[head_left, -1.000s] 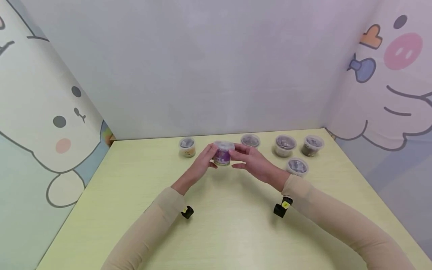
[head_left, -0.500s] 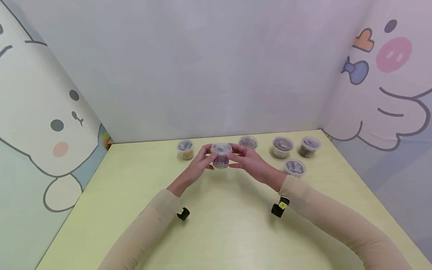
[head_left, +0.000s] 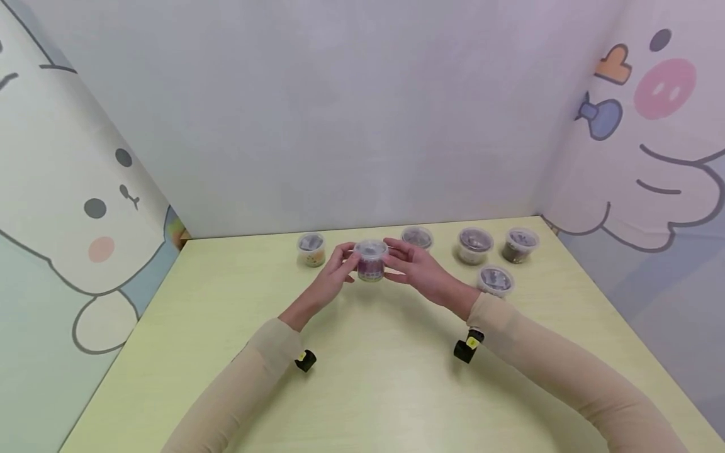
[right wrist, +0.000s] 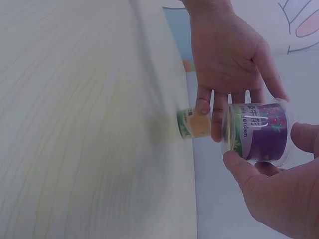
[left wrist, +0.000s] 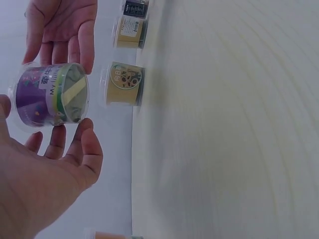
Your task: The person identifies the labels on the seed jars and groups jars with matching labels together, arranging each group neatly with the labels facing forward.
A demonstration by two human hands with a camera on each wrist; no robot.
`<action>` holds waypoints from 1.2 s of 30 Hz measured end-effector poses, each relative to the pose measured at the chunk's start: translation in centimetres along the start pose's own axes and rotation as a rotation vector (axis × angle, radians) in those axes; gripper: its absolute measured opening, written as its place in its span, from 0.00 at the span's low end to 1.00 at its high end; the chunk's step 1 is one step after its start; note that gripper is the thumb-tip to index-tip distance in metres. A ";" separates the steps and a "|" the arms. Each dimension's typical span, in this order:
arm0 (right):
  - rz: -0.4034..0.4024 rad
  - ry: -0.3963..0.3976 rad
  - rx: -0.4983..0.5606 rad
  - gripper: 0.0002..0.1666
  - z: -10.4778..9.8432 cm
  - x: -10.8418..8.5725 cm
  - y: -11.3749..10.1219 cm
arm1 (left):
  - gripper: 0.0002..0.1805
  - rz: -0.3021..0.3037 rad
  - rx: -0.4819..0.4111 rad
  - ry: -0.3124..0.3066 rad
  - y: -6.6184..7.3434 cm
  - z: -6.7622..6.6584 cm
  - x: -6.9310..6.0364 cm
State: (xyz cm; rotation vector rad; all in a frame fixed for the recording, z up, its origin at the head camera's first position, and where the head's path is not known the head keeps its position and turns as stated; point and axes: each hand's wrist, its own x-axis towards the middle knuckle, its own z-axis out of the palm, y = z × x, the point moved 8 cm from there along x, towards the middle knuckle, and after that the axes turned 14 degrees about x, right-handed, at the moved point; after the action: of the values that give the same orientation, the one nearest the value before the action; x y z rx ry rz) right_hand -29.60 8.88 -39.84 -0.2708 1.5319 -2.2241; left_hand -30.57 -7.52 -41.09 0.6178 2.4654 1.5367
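Both hands hold a small clear-lidded plastic tub (head_left: 370,263) with a purple label above the middle of the table. In the left wrist view the tub (left wrist: 52,94) lies sideways in the frame, its clear base showing a pale strip inside. The left hand (head_left: 330,277) grips it from the left, thumb near the lid's edge and fingers at its side and base. From the right, the right hand (head_left: 423,272) has its thumb and fingertips on it. The label (right wrist: 266,128) shows printed characters and the word "garden" in the right wrist view.
Behind the hands a similar tub (head_left: 311,250) with an orange label stands at back left. Further lidded tubs stand at back right, among them a dark one (head_left: 519,245) and a nearer one (head_left: 495,280). A pale curtain (head_left: 362,126) rises behind the yellowish table (head_left: 374,377).
The tub has shifted slightly left and down in the head view and shows more of its lid top. Both hands keep their hold. The head view has moved a little.
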 end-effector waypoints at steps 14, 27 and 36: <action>0.032 -0.011 -0.016 0.39 0.2 0.1 0.3 | 0.28 0.009 -0.075 -0.034 -0.1 0.3 -0.2; 0.027 -0.006 -0.026 0.38 0.2 0.5 0.8 | 0.29 -0.008 -0.064 -0.039 -0.6 0.0 -0.5; 0.037 -0.030 -0.063 0.39 1.9 2.0 2.1 | 0.31 -0.068 -0.030 -0.015 -1.8 -1.7 -1.6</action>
State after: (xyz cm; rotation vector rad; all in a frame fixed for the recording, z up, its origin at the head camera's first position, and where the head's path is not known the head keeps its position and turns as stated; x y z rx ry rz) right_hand -30.12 5.77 -41.21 -0.2913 1.5808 -2.1366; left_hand -30.19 -10.30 -42.05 0.5326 2.4214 1.5354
